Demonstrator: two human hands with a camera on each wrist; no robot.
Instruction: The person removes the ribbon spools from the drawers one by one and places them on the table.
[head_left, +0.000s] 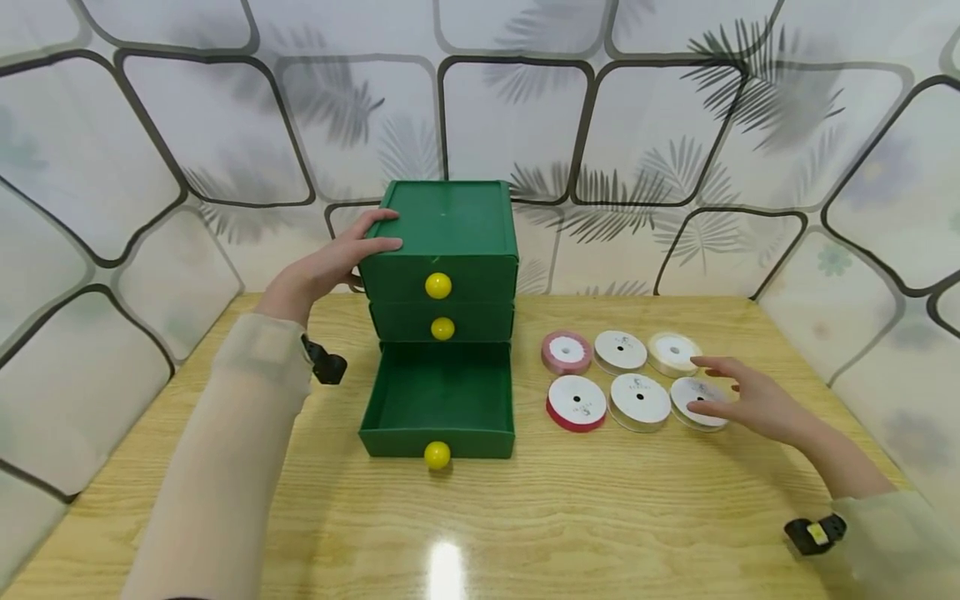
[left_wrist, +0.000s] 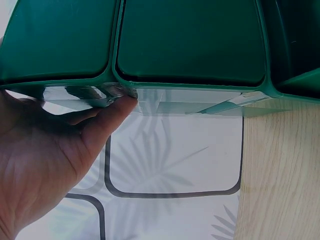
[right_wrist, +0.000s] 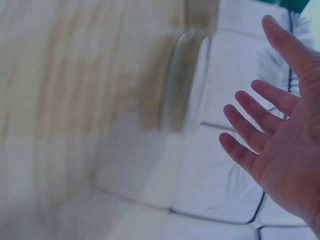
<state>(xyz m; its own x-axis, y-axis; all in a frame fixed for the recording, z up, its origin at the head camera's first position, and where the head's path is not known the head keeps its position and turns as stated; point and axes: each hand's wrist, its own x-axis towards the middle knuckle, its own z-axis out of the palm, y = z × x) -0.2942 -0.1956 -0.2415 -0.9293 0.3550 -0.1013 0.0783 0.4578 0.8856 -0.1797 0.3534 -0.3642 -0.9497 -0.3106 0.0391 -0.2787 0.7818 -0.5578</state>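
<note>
A green drawer cabinet (head_left: 448, 218) with yellow knobs stands on the table, its bottom drawer (head_left: 441, 400) pulled out and bare inside. My left hand (head_left: 322, 265) rests on the cabinet's upper left edge, fingers laid on the top. In the left wrist view, the thumb (left_wrist: 112, 120) lies against the side. To the right of the cabinet, several ribbon spools lie flat in two rows. With fingers spread, my right hand (head_left: 757, 404) hovers at the right end, close to a white spool (head_left: 699, 402) in the front row and a cream spool (head_left: 673, 353) behind it.
A pink spool (head_left: 566, 352) and a white spool (head_left: 620, 351) fill out the back row. Along the front are a red-ribbon spool (head_left: 576, 402) and another white spool (head_left: 640, 401). Patterned cloth (head_left: 517, 117) surrounds the wooden table (head_left: 600, 517).
</note>
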